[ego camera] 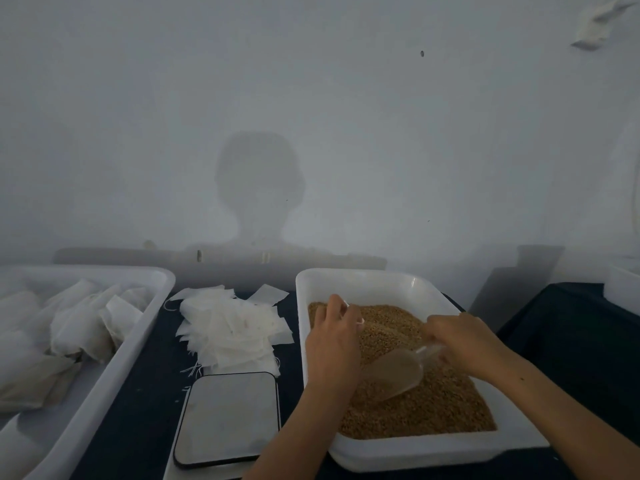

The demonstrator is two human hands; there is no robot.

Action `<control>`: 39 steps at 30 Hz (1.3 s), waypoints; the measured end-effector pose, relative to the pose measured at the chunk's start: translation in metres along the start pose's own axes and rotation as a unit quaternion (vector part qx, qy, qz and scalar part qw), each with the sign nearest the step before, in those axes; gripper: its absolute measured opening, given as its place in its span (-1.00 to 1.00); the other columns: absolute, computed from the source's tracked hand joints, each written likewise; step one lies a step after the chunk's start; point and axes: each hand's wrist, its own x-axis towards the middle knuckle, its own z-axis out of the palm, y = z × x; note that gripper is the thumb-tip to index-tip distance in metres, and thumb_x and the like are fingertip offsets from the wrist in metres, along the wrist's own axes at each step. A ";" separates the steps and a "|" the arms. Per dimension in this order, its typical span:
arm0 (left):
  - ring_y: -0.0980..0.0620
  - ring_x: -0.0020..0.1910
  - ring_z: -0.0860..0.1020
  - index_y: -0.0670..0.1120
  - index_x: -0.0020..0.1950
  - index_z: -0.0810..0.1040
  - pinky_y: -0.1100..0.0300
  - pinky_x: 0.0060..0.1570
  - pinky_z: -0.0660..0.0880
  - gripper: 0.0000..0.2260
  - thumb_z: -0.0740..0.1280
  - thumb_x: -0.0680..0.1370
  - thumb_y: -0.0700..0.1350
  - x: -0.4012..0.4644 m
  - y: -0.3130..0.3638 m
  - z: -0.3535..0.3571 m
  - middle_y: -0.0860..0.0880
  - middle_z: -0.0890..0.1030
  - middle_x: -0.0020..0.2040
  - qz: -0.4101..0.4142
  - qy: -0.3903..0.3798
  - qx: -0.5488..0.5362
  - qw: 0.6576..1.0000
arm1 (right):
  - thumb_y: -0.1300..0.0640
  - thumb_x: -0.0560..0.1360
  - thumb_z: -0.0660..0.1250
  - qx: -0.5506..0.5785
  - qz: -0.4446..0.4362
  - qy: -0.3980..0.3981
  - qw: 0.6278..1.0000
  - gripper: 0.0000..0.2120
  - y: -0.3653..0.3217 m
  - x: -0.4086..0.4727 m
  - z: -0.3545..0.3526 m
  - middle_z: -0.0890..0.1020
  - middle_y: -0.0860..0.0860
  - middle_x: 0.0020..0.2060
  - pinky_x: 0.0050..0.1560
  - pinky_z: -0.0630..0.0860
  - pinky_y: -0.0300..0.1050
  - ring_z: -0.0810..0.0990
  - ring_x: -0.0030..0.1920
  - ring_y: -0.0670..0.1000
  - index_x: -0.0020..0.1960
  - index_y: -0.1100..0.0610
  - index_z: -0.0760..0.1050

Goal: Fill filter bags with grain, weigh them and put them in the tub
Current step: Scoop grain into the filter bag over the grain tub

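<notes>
Scooping comes first here: your right hand (464, 344) grips the handle of the clear scoop (398, 372), its mouth low over the grain (433, 403) in the white tray (349, 282). Your left hand (332, 344) hovers over the same tray with its fingers curled around something white, probably a filter bag (353, 311), held close so the pour is short and any spill falls back into the tray. The scale (228, 417) sits just left of the tray, its plate bare, with the stack of empty bags (232, 327) behind it on the table. The tub (104, 362) on the far left holds filled bags. Your left forearm crosses near the scale's corner; mind it when you swing over.
</notes>
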 end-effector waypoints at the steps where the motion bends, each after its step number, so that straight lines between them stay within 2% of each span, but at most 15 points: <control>1: -0.01 -0.09 0.48 -0.12 -0.06 0.60 0.24 -0.34 0.41 -0.91 0.35 0.50 -0.27 0.000 -0.001 0.001 -0.05 0.52 0.00 -0.002 -0.010 0.005 1.000 | 0.05 0.47 0.36 0.030 -0.012 -0.007 0.999 -0.90 -0.002 0.001 0.003 0.41 -0.22 -0.32 -0.28 0.17 -0.42 0.44 -0.26 -0.21 -0.14 -0.12 0.46; 3: 0.01 0.00 0.43 -0.11 0.03 0.58 0.22 -0.21 0.45 -0.84 0.26 0.54 -0.28 0.000 -0.003 0.003 -0.02 0.48 0.10 0.001 -0.021 0.010 1.000 | 0.04 0.45 0.39 0.090 -0.033 -0.033 0.995 -0.93 -0.008 0.003 0.009 0.48 -0.23 -0.25 -0.29 0.25 -0.44 0.46 -0.23 -0.24 -0.12 -0.10 0.51; 5: 0.02 0.05 0.42 -0.11 0.06 0.56 0.22 -0.18 0.46 -0.80 0.25 0.53 -0.32 0.001 -0.004 0.003 0.00 0.46 0.13 0.000 -0.023 0.007 1.000 | 0.08 0.44 0.40 0.130 -0.042 -0.059 0.989 -0.88 -0.014 0.004 0.013 0.55 -0.18 -0.11 -0.12 0.40 -0.38 0.49 -0.11 -0.21 -0.03 -0.03 0.56; 7: 0.04 0.10 0.40 -0.11 0.10 0.55 0.25 -0.14 0.43 -0.78 0.24 0.53 -0.32 0.001 -0.005 0.003 0.03 0.46 0.14 -0.002 -0.034 0.012 0.999 | 0.11 0.44 0.41 0.168 -0.040 -0.076 0.982 -0.83 -0.017 0.002 0.017 0.57 -0.15 -0.02 -0.02 0.43 -0.33 0.49 -0.03 -0.19 0.03 0.00 0.57; 12: 0.04 0.16 0.37 -0.12 0.05 0.56 0.27 -0.08 0.39 -0.78 0.23 0.51 -0.35 0.002 -0.006 0.004 0.04 0.47 0.14 -0.014 -0.053 0.016 0.998 | 0.11 0.42 0.43 0.229 -0.048 -0.122 0.964 -0.88 -0.014 -0.004 0.019 0.58 -0.12 -0.03 -0.06 0.38 -0.40 0.51 0.00 -0.16 -0.08 -0.02 0.53; 17: 0.07 0.16 0.32 -0.08 0.15 0.50 0.32 -0.04 0.35 -0.76 0.24 0.54 -0.30 0.002 -0.010 0.004 0.05 0.39 0.24 -0.043 -0.077 0.030 0.996 | 0.15 0.40 0.45 0.289 -0.017 -0.150 0.946 -0.85 0.006 -0.018 0.008 0.54 -0.15 -0.04 0.17 0.44 -0.18 0.51 0.05 -0.17 -0.12 -0.03 0.50; 21: 0.05 0.20 0.31 -0.09 0.20 0.47 0.27 0.05 0.39 -0.76 0.25 0.55 -0.29 0.002 -0.011 0.006 0.02 0.34 0.29 -0.045 -0.104 0.042 0.993 | 0.20 0.39 0.46 0.331 0.004 -0.140 0.933 -0.89 0.029 -0.035 -0.014 0.60 -0.09 -0.12 -0.04 0.42 -0.31 0.55 -0.10 -0.23 -0.12 0.09 0.56; 28: 0.00 0.23 0.35 -0.12 0.19 0.46 0.21 0.15 0.38 -0.76 0.30 0.53 -0.28 0.002 -0.012 0.014 -0.04 0.38 0.24 0.021 -0.199 0.056 0.978 | 0.21 0.41 0.45 0.347 0.049 -0.093 0.932 -0.92 0.052 -0.045 -0.029 0.61 -0.05 -0.21 -0.15 0.36 -0.35 0.55 -0.19 -0.22 -0.18 0.08 0.56; 31: 0.00 0.23 0.36 -0.13 0.19 0.45 0.20 0.19 0.35 -0.73 0.36 0.50 -0.23 0.003 -0.011 0.017 -0.04 0.42 0.23 0.059 -0.230 0.054 0.970 | 0.21 0.42 0.44 0.328 0.069 -0.071 0.940 -0.90 0.052 -0.042 -0.027 0.61 -0.05 -0.22 -0.10 0.43 -0.24 0.55 -0.16 -0.16 -0.20 0.05 0.56; 35: -0.01 0.24 0.36 -0.18 0.17 0.44 0.21 0.21 0.31 -0.77 0.32 0.53 -0.21 0.001 -0.009 0.018 -0.07 0.44 0.23 0.077 -0.245 0.044 0.966 | 0.19 0.42 0.44 0.300 0.084 -0.063 0.948 -0.90 0.047 -0.036 -0.028 0.60 -0.10 -0.19 0.00 0.47 -0.08 0.56 -0.12 -0.09 -0.19 0.03 0.55; 39: -0.02 0.26 0.34 -0.21 0.16 0.45 0.22 0.21 0.27 -0.81 0.28 0.56 -0.22 0.002 -0.008 0.017 -0.09 0.44 0.24 0.089 -0.247 0.044 0.964 | 0.16 0.42 0.45 0.259 0.098 -0.060 0.959 -0.88 0.043 -0.030 -0.033 0.60 -0.11 -0.19 0.02 0.46 -0.05 0.55 -0.10 -0.10 -0.19 -0.01 0.53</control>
